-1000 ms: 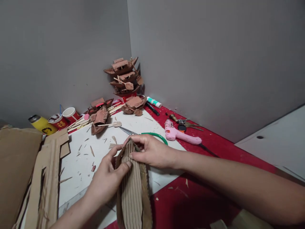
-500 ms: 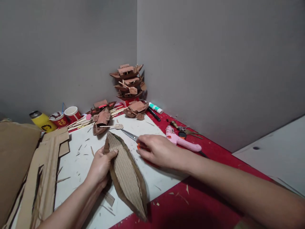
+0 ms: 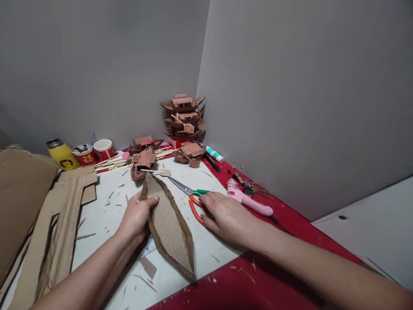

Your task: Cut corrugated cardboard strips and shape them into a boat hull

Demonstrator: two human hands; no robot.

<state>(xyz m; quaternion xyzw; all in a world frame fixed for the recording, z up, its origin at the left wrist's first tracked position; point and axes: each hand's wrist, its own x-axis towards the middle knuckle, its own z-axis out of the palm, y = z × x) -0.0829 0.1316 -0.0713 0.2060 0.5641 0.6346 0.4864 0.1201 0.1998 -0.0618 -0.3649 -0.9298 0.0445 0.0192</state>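
Note:
My left hand (image 3: 137, 217) is closed on the near-left edge of a boat-shaped corrugated cardboard hull (image 3: 169, 228), thumb on its ribbed inside. The hull is tilted, its pointed end low over the red table edge. On the white board lie scissors (image 3: 185, 188) with one green and one orange handle, blades toward the back left. My right hand (image 3: 226, 217) rests at the handle ends, its fingers loosely bent and apart, not wrapped round the loops. A small cardboard paddle (image 3: 165, 172) on a stick lies by the scissor tips, near a finished brown model boat (image 3: 143, 163).
Stacked model boats (image 3: 182, 116) stand in the corner. A pink glue gun (image 3: 248, 202) lies right of my hand. Left are cardboard strips (image 3: 67, 206), a yellow bottle (image 3: 63, 155) and paper cups (image 3: 103, 150). Scraps litter the white board (image 3: 109, 241).
My right hand has drawn back to the right, baring the scissors' handles, while the scissors stay on the board. The hull's near end has risen slightly in my left hand. The view has shifted slightly.

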